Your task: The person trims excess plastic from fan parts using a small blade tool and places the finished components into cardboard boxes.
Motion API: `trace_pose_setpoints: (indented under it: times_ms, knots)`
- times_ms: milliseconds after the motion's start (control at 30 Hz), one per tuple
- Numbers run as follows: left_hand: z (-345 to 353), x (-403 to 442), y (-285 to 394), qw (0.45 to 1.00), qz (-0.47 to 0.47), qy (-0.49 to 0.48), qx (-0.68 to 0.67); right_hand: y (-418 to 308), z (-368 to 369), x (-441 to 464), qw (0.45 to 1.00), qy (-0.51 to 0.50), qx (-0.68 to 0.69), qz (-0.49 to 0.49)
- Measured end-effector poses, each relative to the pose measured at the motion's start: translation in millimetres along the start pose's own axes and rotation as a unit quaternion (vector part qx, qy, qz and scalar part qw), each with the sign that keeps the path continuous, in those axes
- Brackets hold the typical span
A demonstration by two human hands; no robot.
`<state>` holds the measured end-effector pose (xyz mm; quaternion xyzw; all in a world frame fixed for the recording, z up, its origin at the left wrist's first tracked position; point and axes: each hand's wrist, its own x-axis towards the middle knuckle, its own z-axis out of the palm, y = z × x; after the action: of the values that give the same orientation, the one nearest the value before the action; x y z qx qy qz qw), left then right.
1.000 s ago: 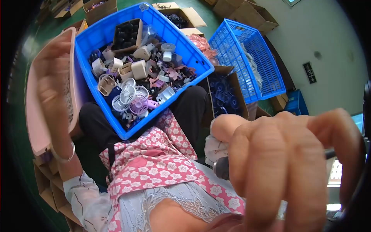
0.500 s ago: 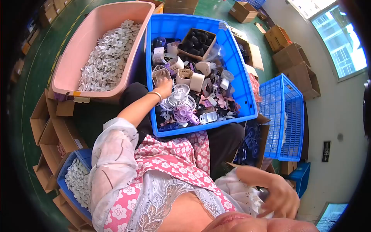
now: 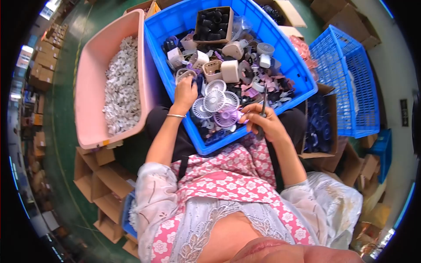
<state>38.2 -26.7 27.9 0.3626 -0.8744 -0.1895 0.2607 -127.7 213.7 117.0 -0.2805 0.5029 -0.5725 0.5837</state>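
Note:
My left hand [image 3: 186, 93], with a bracelet at the wrist, has its fingers closed on the rim of a translucent plastic housing [image 3: 185, 73] at the left side of the blue bin. In my right hand [image 3: 266, 123] is a screwdriver [image 3: 265, 98], its thin dark shaft pointing up and its handle mostly hidden in the palm. White round fan grilles [image 3: 214, 101] and a purple fan piece [image 3: 226, 115] lie between my hands. Beyond them are a beige housing [image 3: 212, 69] and a cream housing [image 3: 230, 71].
The blue bin [image 3: 302, 93] stands before my knees, holding mixed plastic parts and a small carton [image 3: 214, 25] of black pieces. To its left is a pink tub [image 3: 83, 109] of white parts. A blue crate [image 3: 357, 105] and a carton [image 3: 335, 131] of dark blue parts stand right.
My right hand has come from low beside my body to the bin's near edge, now showing the screwdriver. My left hand stays at the translucent housing. The camera view has shifted.

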Motion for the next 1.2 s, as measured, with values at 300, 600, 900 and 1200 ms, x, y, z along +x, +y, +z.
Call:
trace_pose_setpoints:
  times_ms: [300, 600, 900, 1200]
  knots:
    - [-38, 8, 83, 0.752, -0.213, -0.142, -0.608, 1, -14, 84, 0.945, -0.084, 0.214, 0.232]
    - [-20, 39, 75, 0.809, -0.124, -0.206, -0.536, -10, -25, 75, 0.995, 0.023, 0.088, -0.030]
    - [37, 14, 29, 0.949, 0.055, -0.308, -0.025, -10, -56, 54, 0.973, 0.149, 0.170, -0.052]
    - [49, -3, 60, 0.906, 0.081, -0.406, 0.087, -11, -160, -91, 0.791, 0.524, 0.164, -0.271]
